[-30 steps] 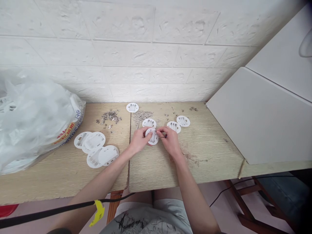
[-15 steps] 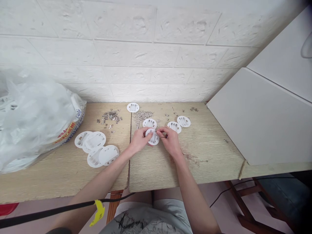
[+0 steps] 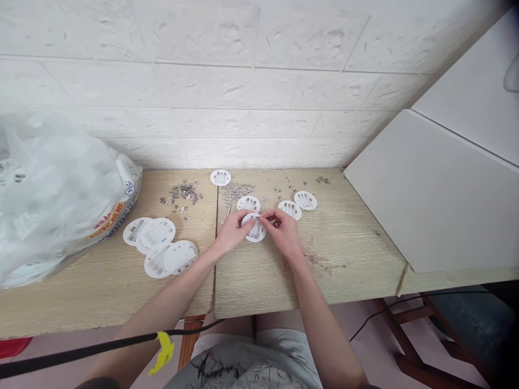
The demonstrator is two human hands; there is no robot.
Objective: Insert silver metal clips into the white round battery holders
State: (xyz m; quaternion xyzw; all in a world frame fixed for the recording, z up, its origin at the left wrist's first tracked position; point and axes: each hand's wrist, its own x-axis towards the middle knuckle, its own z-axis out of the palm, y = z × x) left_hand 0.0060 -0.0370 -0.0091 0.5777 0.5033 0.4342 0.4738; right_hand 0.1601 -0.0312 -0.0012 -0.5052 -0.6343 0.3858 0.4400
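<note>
My left hand (image 3: 234, 231) grips a white round plastic battery holder (image 3: 256, 231) by its left side, thumb on the face. Slots and small metal bits show on that face. At its upper right edge, the thumb and index finger of my right hand (image 3: 280, 229) are pinched together against the slots; whatever is between them is too small to make out. Just behind lies another white round holder (image 3: 248, 203). Two more holders, a nearer one (image 3: 290, 210) and a farther one (image 3: 305, 200), lie beyond my right hand.
Small metal contacts (image 3: 185, 192) are heaped at the back left, with a second pile (image 3: 238, 191) nearby. Several white holders (image 3: 159, 233) overlap on the left. A full plastic bag (image 3: 65, 200) stands at far left; a grey-white panel (image 3: 430, 194) leans at right.
My right fingers have turned and closed in on the disc's upper right edge. The disc has shifted very slightly; my left hand keeps its grip.
</note>
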